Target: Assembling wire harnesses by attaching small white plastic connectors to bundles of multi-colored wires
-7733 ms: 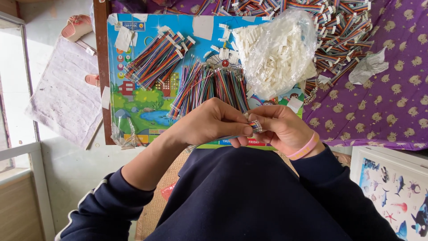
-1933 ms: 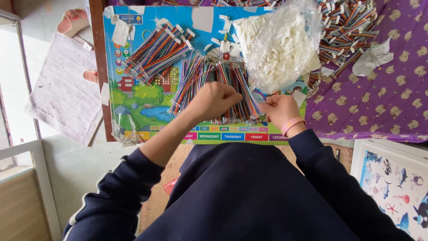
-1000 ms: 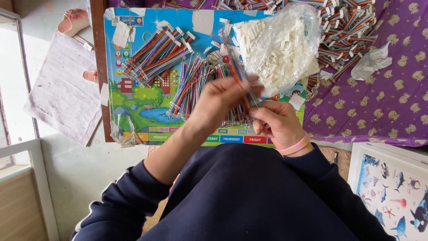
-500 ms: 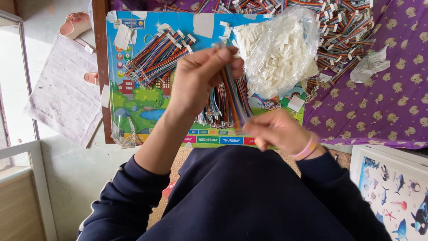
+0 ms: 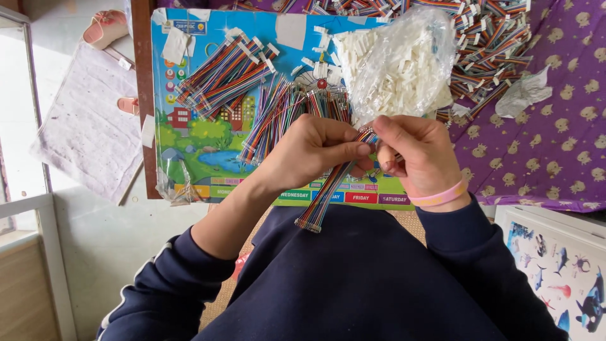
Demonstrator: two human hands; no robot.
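The left hand (image 5: pixel 309 148) pinched the upper end of a rainbow ribbon cable (image 5: pixel 328 189), which hung down below it. The right hand (image 5: pixel 413 155), just beside, gripped the same cable tip, beneath a clear bag of white connectors (image 5: pixel 398 63).

place: home workspace; signs: patterned purple bedspread (image 5: pixel 555 151), slippers (image 5: pixel 104 26) (on floor), children's poster board (image 5: pixel 196 136)

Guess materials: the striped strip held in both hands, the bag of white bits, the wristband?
Striped strip: looks like plastic-insulated ribbon wire, many thin coloured strands side by side, bending limply. Bag: thin clear plastic film, glossy and crinkled; the white pieces inside look like moulded plastic. Wristband: probably silicone, smooth matt pink.
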